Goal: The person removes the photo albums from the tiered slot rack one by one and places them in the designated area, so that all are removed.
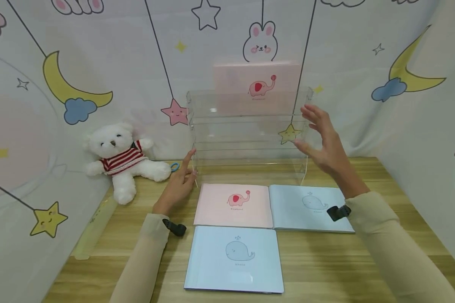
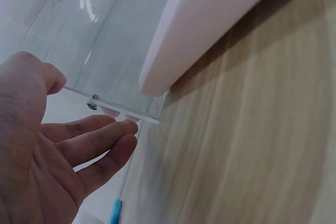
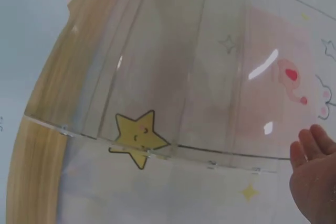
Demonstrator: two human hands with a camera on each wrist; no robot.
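A clear acrylic tiered rack [image 1: 246,148] stands at the back of the table, with a pink elephant book [image 1: 231,78] leaning in its top tier. My left hand [image 1: 177,185] is at the rack's lower left side; in the left wrist view its loosely bent fingertips [image 2: 128,127] lie right at the side panel's edge. Beside the rack's right side my right hand [image 1: 324,145] is raised, thumb and fingers spread apart. In front of the rack lie another pink elephant book [image 1: 214,206], a blue whale book [image 1: 288,210] to its right, and a second blue whale book [image 1: 208,265] nearer me.
A white teddy bear [image 1: 115,145] in a striped top sits at the back left, with a small blue ring [image 1: 175,167] by its foot. Along the left table edge lies a pale yellow-green strip [image 1: 95,227]. A patterned curtain [image 1: 136,50] hangs behind the table [image 1: 326,265].
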